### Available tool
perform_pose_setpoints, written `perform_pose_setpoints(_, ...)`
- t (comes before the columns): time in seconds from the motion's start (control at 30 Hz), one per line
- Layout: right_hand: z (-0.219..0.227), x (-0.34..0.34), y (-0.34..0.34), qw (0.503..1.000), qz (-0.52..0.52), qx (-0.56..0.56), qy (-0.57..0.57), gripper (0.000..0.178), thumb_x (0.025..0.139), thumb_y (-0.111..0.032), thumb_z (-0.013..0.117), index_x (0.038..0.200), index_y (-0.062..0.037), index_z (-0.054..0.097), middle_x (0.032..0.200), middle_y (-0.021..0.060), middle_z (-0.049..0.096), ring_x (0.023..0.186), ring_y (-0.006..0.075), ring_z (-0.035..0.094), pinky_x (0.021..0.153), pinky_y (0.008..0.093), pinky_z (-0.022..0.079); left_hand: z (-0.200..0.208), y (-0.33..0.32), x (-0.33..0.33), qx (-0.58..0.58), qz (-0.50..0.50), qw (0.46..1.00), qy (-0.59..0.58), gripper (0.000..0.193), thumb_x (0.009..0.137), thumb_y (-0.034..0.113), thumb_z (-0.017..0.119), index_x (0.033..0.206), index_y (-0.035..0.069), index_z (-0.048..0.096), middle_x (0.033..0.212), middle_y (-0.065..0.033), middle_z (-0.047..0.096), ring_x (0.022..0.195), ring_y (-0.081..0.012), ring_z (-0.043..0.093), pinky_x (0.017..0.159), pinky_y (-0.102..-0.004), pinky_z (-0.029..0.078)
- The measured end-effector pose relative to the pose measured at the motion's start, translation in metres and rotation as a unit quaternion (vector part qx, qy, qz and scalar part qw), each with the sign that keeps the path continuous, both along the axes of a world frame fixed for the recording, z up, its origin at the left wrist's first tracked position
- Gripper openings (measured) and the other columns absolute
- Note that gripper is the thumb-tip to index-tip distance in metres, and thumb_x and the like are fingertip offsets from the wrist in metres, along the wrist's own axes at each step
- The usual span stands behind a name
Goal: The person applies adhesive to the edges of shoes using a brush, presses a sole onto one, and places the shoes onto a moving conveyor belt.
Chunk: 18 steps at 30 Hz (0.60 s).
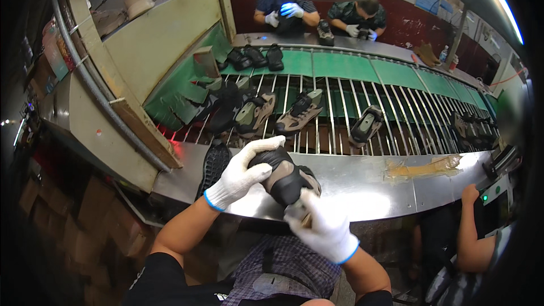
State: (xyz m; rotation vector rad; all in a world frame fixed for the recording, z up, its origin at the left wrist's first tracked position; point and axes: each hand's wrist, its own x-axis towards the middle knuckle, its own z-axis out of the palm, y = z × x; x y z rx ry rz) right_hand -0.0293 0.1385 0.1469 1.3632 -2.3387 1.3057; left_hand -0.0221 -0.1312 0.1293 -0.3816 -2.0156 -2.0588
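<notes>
A black and tan shoe is held above the near edge of the steel bench. My left hand, in a white knitted glove with a blue cuff, grips one end of it, fingers curled over the black part. My right hand, gloved the same way, is closed at the shoe's lower end. A small greyish piece shows at its fingertips; whether it is a tool or part of the shoe, I cannot tell. Beside my left hand, a black shoe sole stands on the bench.
Beyond the steel bench, a roller conveyor carries tan and black shoes. Several black shoes sit on the green far ledge. Two gloved co-workers handle items opposite. At right, another person's arm reaches toward a box with a green light.
</notes>
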Motion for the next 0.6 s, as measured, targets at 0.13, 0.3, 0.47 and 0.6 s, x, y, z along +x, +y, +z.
perform_pose_setpoints(0.13,-0.049,0.055,-0.016,0.997,0.029,0.045,0.062,0.078,0.071,-0.009,0.091,0.141,0.0072,0.06,0.077,0.0075,0.071,0.062,0.0268,0.073,0.054,0.0349,0.057,-0.024,-0.006,0.049,0.013,0.065,0.996,-0.061,0.065,0.096,0.031,0.081,0.145,-0.004,0.058,0.154,-0.0221,0.061,0.142,-0.0297,0.06,0.124,-0.0437,0.044)
perform_pose_setpoints(0.3,-0.095,0.075,-0.048,0.993,0.084,0.082,-0.003,0.073,0.079,-0.021,0.088,0.145,-0.0058,0.063,0.08,0.0067,0.068,0.065,0.0236,0.072,0.055,0.0363,0.056,-0.094,-0.007,0.095,-0.011,0.251,0.968,-0.019,0.067,0.103,0.042,0.074,0.146,-0.005,0.053,0.142,-0.017,0.064,0.131,-0.0257,0.064,0.118,-0.0414,0.048)
perform_pose_setpoints(0.47,-0.109,0.048,-0.061,0.952,0.064,0.164,-0.249,0.046,0.099,-0.037,0.079,0.133,-0.011,0.062,0.1,0.0174,0.076,0.091,0.0394,0.078,0.079,0.0455,0.063,-0.16,-0.007,0.103,-0.175,0.335,0.924,-0.055,0.057,0.102,0.015,0.072,0.152,-0.004,0.051,0.141,-0.0198,0.064,0.131,-0.0299,0.064,0.117,-0.0417,0.049)
perform_pose_setpoints(0.6,-0.061,0.005,-0.034,0.959,0.051,0.137,-0.241,0.05,0.101,-0.032,0.075,0.137,-0.0025,0.058,0.122,0.0266,0.07,0.109,0.0425,0.073,0.092,0.0471,0.06,-0.13,-0.012,0.08,-0.299,0.31,0.903,0.002,0.051,0.1,0.016,0.074,0.144,-0.005,0.059,0.134,-0.0255,0.067,0.124,-0.0408,0.068,0.109,-0.0459,0.054)
